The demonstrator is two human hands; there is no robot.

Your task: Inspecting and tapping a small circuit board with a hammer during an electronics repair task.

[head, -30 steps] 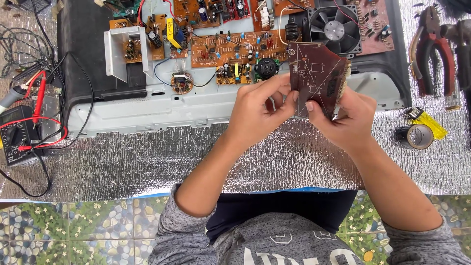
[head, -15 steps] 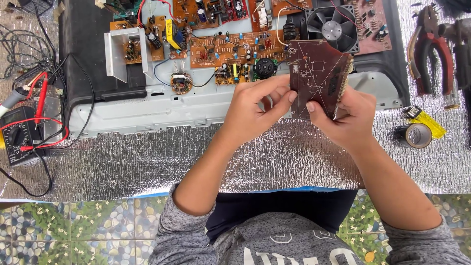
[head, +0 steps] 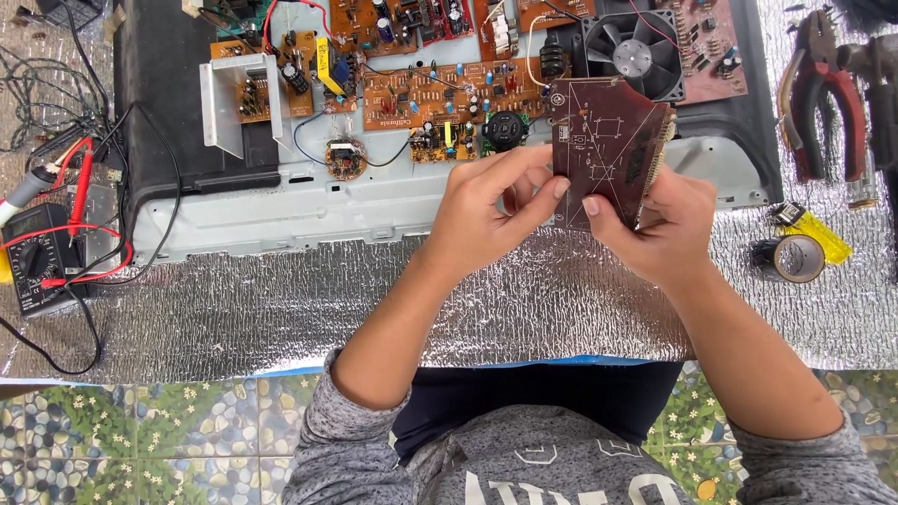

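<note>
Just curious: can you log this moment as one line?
left hand: pinching circuit board edge | right hand: gripping circuit board | board: raised above open chassis

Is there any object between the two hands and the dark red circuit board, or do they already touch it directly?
Nothing visible stands between them. The left hand and the right hand both touch the dark red circuit board directly, fingers on its face and edges, and hold it up above the open grey chassis.

Crinkled shiny foil mat (head: 281,309) — matt circuit board (head: 603,150)
</note>
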